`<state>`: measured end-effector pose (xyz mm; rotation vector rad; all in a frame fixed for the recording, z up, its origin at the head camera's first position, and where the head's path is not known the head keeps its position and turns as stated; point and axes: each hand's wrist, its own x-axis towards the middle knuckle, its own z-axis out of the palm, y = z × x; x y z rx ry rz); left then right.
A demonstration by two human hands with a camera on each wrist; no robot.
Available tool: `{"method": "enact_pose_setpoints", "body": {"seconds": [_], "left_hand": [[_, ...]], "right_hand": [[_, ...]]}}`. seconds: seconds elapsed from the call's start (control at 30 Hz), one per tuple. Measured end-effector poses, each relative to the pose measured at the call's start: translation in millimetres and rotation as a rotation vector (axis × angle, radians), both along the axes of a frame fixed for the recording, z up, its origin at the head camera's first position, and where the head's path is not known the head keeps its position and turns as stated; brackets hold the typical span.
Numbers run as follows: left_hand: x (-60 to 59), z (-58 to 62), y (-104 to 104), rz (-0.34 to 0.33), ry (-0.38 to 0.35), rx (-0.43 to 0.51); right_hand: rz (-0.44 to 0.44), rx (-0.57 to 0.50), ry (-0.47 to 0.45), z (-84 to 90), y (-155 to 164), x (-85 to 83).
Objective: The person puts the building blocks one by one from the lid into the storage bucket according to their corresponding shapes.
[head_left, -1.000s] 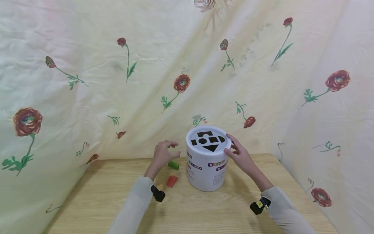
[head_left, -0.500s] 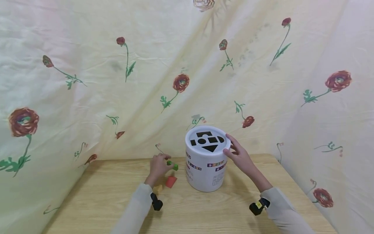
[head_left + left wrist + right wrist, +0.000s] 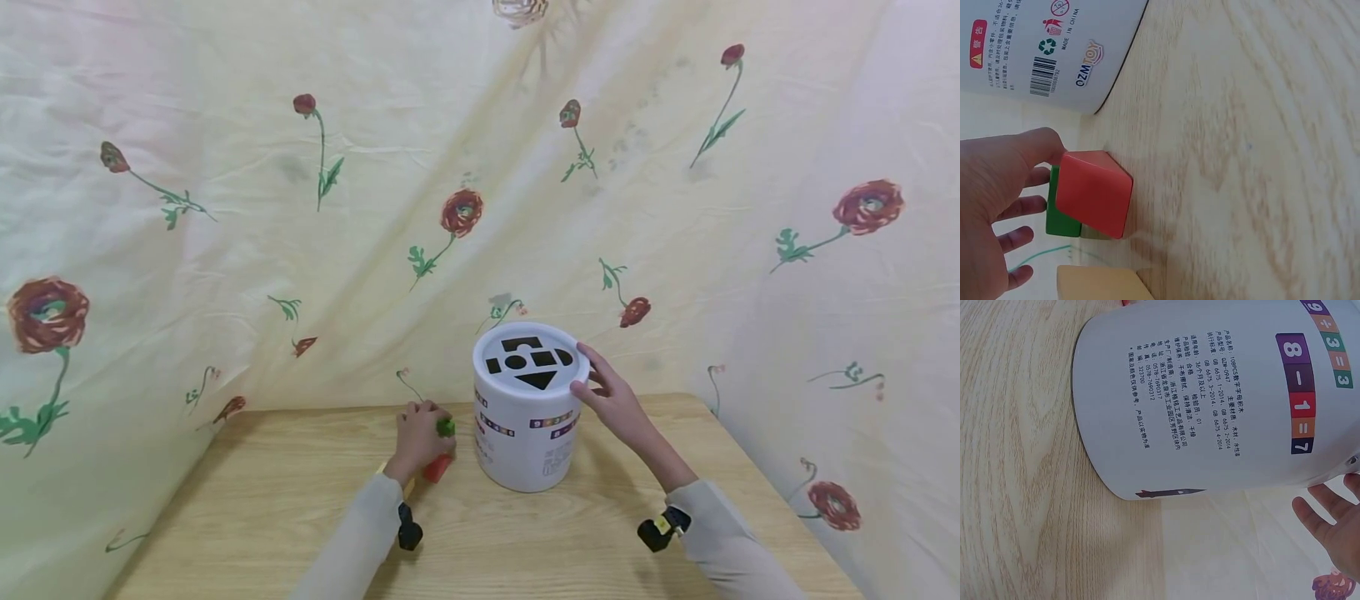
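A white shape-sorter bucket stands upright on the wooden table, its lid pierced by several dark shaped holes. My right hand grips its upper right rim, thumb nearer me and fingers farther round. Left of the bucket, my left hand pinches a green block, mostly hidden by the hand in the head view. A red wedge-like block lies just in front of it, overlapping the thumb tip in the left wrist view. The other left fingers curve loosely beside the green block.
A yellowish wooden block lies nearer me, partly behind my left wrist in the head view. Floral cloth hangs behind the table and at its sides. Each wrist carries a small black camera.
My left hand has come down from above the table onto the green block, then shifted slightly right and nearer me, over part of the red block. My right hand has stayed on the rim.
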<state>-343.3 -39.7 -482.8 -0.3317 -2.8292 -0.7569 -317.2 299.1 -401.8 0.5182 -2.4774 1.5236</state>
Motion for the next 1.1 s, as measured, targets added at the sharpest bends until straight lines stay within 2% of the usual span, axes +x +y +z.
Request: {"method": "enact_pose_setpoints", "body": {"seconds": [0.3, 0.6, 0.9, 1.0, 1.1], "left_hand": [[-2.6, 0.2, -3, 0.011, 0.023, -0.039], [-0.4, 3.0, -7, 0.011, -0.005, -0.054], [-0.8, -2.9, -17, 0.043, 0.0, -0.036], [-2.4, -3.4, -22, 0.05, -0.017, -0.008], [-4.4, -1.1, -26, 0.052, -0.065, 0.034]], "right_hand": [[0.01, -0.011, 0.003, 0.6, 0, 0.6], [0.014, -0.006, 0.003, 0.1, 0, 0.4], [0.016, -0.008, -0.004, 1.2, 0, 1.2], [0.016, -0.009, -0.006, 1.3, 0, 1.5], [0.016, -0.009, -0.004, 0.9, -1, 1.3]]}}
